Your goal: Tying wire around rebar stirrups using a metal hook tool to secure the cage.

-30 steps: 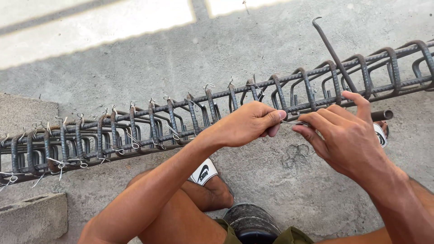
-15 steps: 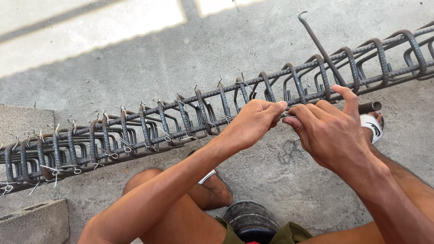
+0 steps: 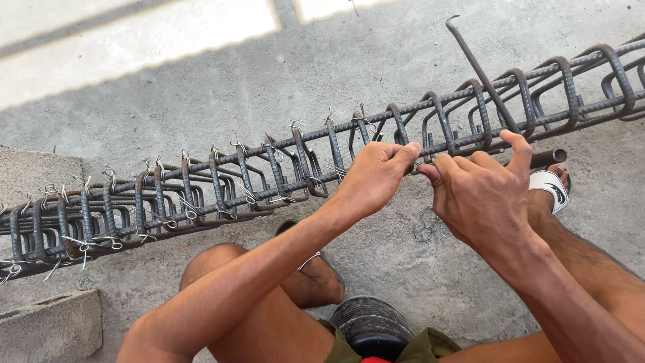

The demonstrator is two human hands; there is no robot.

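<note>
Both hands meet at the near rail of the long rusty cage of ribbed steel bars and bent stirrups (image 3: pixel 282 168), which lies along the grey concrete floor (image 3: pixel 376 74). The left hand (image 3: pixel 373 176) is curled into a loose fist, thumb and forefinger pressed together on a short thin piece of silvery tie wire (image 3: pixel 418 166) at the bar. The right hand (image 3: pixel 480 195) pinches the other end of that same wire, forefinger lifted and resting against a stirrup.

A second ago the wire was held just below the rail, the fingertips a little apart; since then both hands have risen and closed in until their fingertips nearly touch at the bar (the wire itself is now mostly hidden, so how far it wraps the joint cannot be told). That suggests the tie is being set on this crossing, the first untied one after the row of twisted ties to the left.

A dark hooked steel rod (image 3: pixel 480 67) leans through the stirrups beyond the right hand, and a small heap of loose wire ties (image 3: pixel 430 225) lies on the floor below the hands.
</note>
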